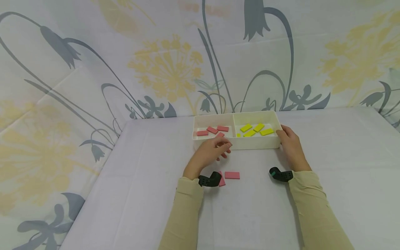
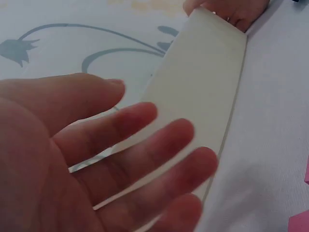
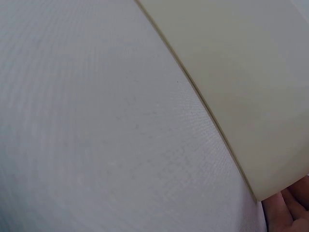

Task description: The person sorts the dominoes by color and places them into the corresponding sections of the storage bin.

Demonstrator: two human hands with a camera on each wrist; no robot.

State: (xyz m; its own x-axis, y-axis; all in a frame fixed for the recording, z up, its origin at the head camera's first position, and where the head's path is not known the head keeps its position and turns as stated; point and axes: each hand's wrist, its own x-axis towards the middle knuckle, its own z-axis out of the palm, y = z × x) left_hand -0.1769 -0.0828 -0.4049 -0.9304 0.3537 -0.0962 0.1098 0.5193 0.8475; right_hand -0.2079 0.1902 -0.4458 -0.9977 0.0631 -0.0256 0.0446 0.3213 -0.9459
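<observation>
A white two-compartment box [image 1: 256, 143] stands on the table, its long front wall facing me. Several pink rectangular tiles [image 1: 222, 128] lie in its left compartment, several yellow tiles [image 1: 266, 132] in the right one. My right hand [image 1: 290, 144] grips the box's right end, thumb at the rim by the front corner. My left hand [image 1: 207, 154] hovers in front of the left compartment; in the left wrist view its fingers [image 2: 169, 140] are spread and hold nothing. Two more tiles lie on the table: a pink tile [image 1: 232, 175] in plain sight and a tilted one [image 1: 222, 181] partly behind the left wrist's camera.
A white cloth [image 1: 150, 163] covers the table. Behind the box rises a flower-patterned fabric backdrop [image 1: 175, 69], which also runs down the table's left side. Black cameras are strapped to both wrists, with light sleeves [image 1: 184, 215] below them.
</observation>
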